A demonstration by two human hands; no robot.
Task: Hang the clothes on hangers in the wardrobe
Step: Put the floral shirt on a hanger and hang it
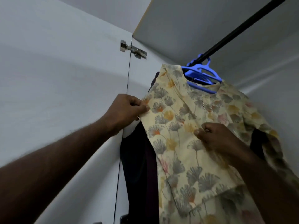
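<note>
**Floral top hangs on the rail, both hands pinching its cloth**

The pale wardrobe door (64, 78) fills the view left of the floral top (186, 151), its far edges cut off by the frame. The floral top, cream with grey and orange fan-shaped flowers, hangs from a blue hanger (202, 73); its hem runs out of the picture below. Behind the floral top and to its left hangs a dark garment (139, 167), mostly covered, so its kind is hard to make out. A dark patch shows behind the top's right sleeve, too hidden to identify. Above the top, the black rail (234, 29) slants up to the frame's edge.

The left hand (127, 109) pinches the top's left edge. The right hand (215, 136) pinches cloth on its front, fingers curled. The hanger's hook sits on the rail, blurred. A metal hinge (132, 50) sits up and left of the top.
</note>
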